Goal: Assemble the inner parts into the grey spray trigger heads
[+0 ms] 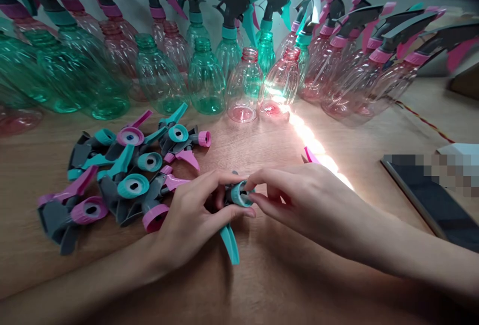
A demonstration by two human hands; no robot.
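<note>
My left hand is closed around a grey spray head with a teal collar and a teal trigger that hangs down toward me. My right hand meets it from the right, thumb and forefinger pinched at the teal collar. Whether those fingers hold something small I cannot make out. Both hands hover just above the wooden table, near its middle.
A heap of loose pink and teal spray heads lies left of my hands. Rows of pink and teal plastic bottles, some capped with sprayers, line the back. A pink trigger piece lies behind my right hand. A dark flat device sits at right.
</note>
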